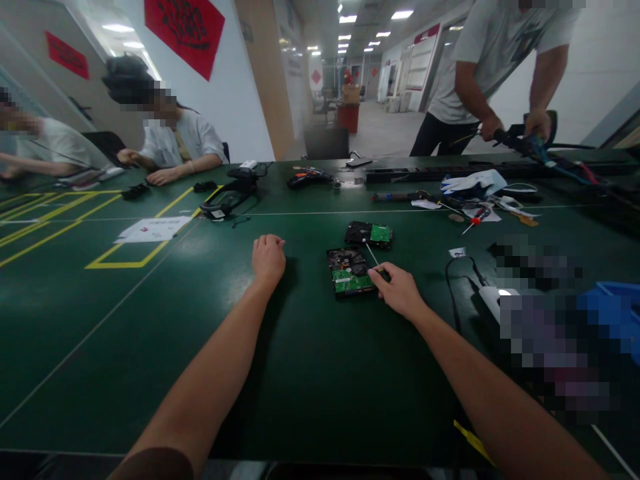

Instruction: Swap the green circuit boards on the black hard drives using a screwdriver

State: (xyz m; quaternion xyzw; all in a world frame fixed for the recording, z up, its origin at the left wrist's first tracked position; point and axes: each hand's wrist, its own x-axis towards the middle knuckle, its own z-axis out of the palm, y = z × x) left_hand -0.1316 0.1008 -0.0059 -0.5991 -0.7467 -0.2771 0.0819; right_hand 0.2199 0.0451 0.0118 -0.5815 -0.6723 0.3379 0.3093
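Counted on the bench (310,387): one nearer hard disk drive (347,272), just left of the fingers of the right hand (400,290); one farther hard disk drive (372,233), ahead of them. Those fingers grip one screwdriver (384,273). Left hand (269,259): fingers curled closed.

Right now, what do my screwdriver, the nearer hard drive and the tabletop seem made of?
Screwdriver: shaft likely metal, from its pale shine; the dark handle, mostly hidden by your right hand, could be plastic. Nearer hard drive: probably metal casing, dark and contoured; its flat green board, pale-marked, suggests fibreglass. Tabletop: smooth green with soft glare, perhaps rubber or vinyl.
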